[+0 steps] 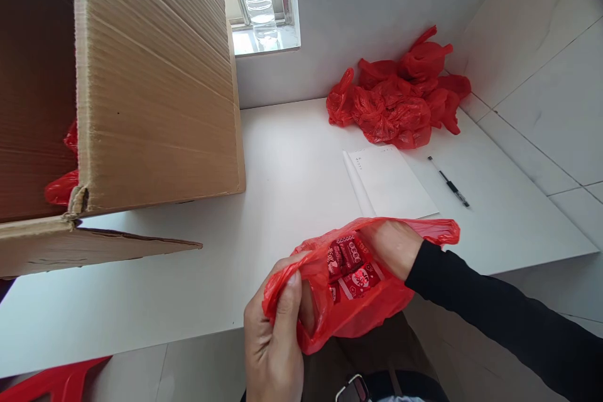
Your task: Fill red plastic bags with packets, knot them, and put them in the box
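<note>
A thin red plastic bag (372, 320) hangs at the near edge of the table, its mouth facing up. My left hand (277, 326) is closed on the left side of its rim, thumb on the outside toward me. Inside the bag lie several small red packets (355, 267) with white print. Reaching into the bag from the right is my right hand (393, 245), under a black sleeve; its fingers are hidden by the bag, so whether they hold anything does not show.
A large cardboard box (160, 88) stands open on the left, with red plastic inside it. Crumpled red bags (396, 100) are heaped at the back right of the white table (292, 163). A paper pad (393, 182) and a pen (450, 182) lie nearer. A clear bottle (261, 6) stands on the windowsill.
</note>
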Demonstrator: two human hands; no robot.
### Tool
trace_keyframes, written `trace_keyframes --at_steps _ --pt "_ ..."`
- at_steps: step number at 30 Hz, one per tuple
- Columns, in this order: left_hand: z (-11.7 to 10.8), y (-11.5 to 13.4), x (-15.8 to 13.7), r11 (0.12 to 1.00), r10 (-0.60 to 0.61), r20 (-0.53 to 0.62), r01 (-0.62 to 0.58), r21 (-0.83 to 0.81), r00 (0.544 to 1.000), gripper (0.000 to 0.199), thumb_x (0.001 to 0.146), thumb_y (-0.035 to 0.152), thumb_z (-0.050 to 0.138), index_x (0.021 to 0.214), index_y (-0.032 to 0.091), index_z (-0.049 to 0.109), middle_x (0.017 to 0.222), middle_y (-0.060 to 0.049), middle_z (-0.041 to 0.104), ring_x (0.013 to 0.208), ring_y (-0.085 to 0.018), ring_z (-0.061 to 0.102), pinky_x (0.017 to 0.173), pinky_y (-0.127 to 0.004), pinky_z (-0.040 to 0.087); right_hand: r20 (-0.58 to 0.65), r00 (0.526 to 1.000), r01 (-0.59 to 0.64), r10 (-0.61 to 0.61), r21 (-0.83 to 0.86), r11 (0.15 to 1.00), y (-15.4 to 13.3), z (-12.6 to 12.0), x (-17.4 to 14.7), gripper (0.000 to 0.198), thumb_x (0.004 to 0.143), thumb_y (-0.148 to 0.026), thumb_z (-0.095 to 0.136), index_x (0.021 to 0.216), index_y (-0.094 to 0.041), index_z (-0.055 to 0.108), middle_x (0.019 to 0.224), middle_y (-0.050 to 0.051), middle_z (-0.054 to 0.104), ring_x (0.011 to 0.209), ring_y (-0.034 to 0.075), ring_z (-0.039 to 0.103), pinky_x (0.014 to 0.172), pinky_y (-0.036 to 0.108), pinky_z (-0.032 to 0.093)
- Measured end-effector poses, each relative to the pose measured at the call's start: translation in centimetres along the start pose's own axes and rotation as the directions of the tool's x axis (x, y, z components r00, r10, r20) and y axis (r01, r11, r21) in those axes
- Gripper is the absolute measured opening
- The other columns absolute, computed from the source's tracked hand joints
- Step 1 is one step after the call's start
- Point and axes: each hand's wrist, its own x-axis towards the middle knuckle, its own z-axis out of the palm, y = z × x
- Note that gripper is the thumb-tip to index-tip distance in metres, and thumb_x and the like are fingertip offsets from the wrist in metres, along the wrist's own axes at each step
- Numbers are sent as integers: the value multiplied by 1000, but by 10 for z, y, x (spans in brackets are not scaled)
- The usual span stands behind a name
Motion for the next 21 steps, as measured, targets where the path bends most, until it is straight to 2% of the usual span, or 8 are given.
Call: trace_keyframes --at_steps 4,8,12,15,19,21 --pt "1 3 -3 999 19 22 -20 32 1000 37 87 47 67 63 21 54 57 4 33 58 -13 34 58 -24 40 -25 1000 18 -16 102 995 6 4 -2 22 92 -17 47 96 -19 68 102 7 74 92 20 69 73 26 47" --pt "2 5 -2 999 1 5 -1 55 1000 39 86 47 67 61 21 53 55 5 31 54 -12 31 54 -24 39 -36 999 27 -25 49 998 7 5 -4 22 90 -14 47 100 -17 66 100 8 73 89 22 69 70 27 45" --pt "5 6 0 1000 7 -2 -7 28 1000 34 86 46 68 65 21 58 56 5 34 52 -11 31 53 -24 39 -34 999 -23 24 34 999 4 2 -2 20 91 -15 45 91 -17 65 92 7 73 82 20 69 65 26 42" --pt "5 4 2 999 5 -2 -5 33 1000 36 87 45 67 63 20 56 55 5 35 51 -11 31 54 -24 40 -36 999 -19 18 -33 999 4 0 -2 19 92 -14 45 90 -19 64 89 5 73 80 19 69 62 26 40" --pt "4 5 2 999 -10 -1 10 42 1000 41 87 46 67 59 20 51 53 5 34 50 -11 30 56 -25 41 -25 998 -52 49 -170 984 0 0 -9 24 95 -16 44 80 -18 63 69 6 67 63 22 65 50 32 26" --pt "4 7 0 999 -23 -8 23 27 1000 41 86 45 68 59 20 51 54 5 34 51 -11 31 56 -25 41 1 1000 21 -21 -194 981 -7 3 -15 13 91 -16 51 88 -18 64 71 6 67 62 23 65 49 34 20"
